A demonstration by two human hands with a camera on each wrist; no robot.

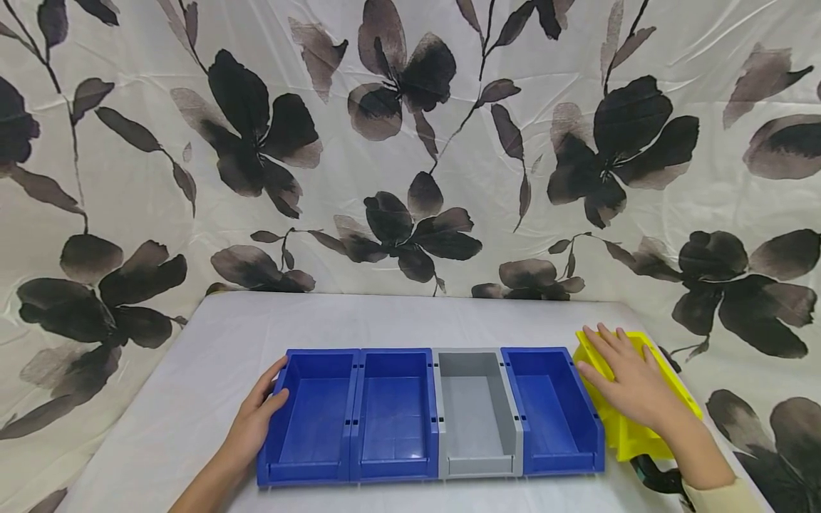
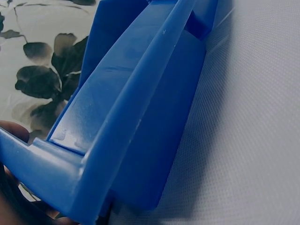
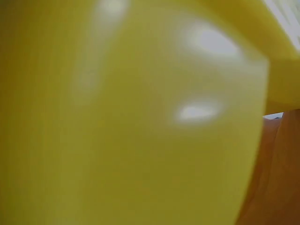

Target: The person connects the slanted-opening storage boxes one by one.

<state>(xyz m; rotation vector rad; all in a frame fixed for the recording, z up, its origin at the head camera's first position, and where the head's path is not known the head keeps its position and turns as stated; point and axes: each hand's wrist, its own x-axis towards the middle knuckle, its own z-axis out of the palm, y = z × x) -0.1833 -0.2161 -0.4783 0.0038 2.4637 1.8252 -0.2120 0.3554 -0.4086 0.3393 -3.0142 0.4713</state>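
A row of open storage bins lies on the white table. Leftmost is a blue bin [image 1: 314,406], followed by another blue bin [image 1: 394,406], a grey bin [image 1: 477,406] and a third blue bin [image 1: 548,402]. My left hand [image 1: 253,417] holds the leftmost bin at its outer left wall, thumb at the rim; the left wrist view shows that wall [image 2: 154,126] close up. At the right end, my right hand [image 1: 631,381] lies with spread, extended fingers over a slanted yellow bin [image 1: 616,427]. Yellow plastic fills most of the right wrist view, hiding those fingers there.
The white tabletop [image 1: 410,320] extends behind the row, and its right edge runs close by the yellow bin. Behind it hangs a floral cloth [image 1: 500,178]. A black strap-like item [image 1: 657,477] shows below my right wrist.
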